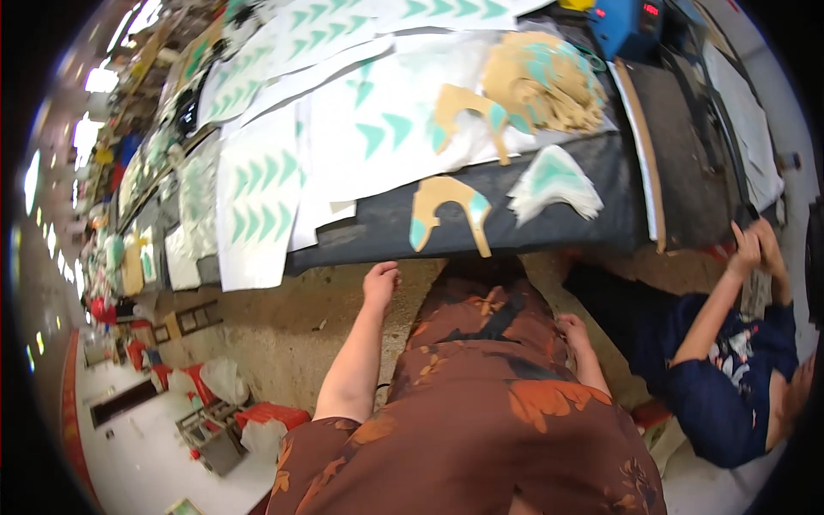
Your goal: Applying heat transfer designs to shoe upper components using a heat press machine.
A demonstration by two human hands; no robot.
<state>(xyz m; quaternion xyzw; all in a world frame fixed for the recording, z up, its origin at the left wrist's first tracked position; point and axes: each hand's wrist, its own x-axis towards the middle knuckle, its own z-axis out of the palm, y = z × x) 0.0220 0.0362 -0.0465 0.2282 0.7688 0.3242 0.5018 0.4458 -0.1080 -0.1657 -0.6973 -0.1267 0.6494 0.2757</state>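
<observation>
Both my hands hang below the front edge of the black-covered table [386, 233], touching nothing on it. My left hand [382, 281] is loosely curled just off that edge, with nothing visible in it. Beside my right thigh, my right hand [573, 329] has its fingers curled, and I see nothing in them. Nearest on the table lies a tan U-shaped cut piece [447, 190] with teal patches on its ends. Right of it sits a stack of white curved pieces [562, 199] marked teal. Another tan piece [468, 109] lies behind, against a heaped pile of tan pieces [549, 90].
White sheets printed with teal chevrons [260, 176] cover the table's left and back. A blue machine [620, 26] with a red display stands at the back right. On the right, a co-worker in dark clothes [721, 369] has hands at a dark board [674, 154]. Red stools [273, 415] stand behind left.
</observation>
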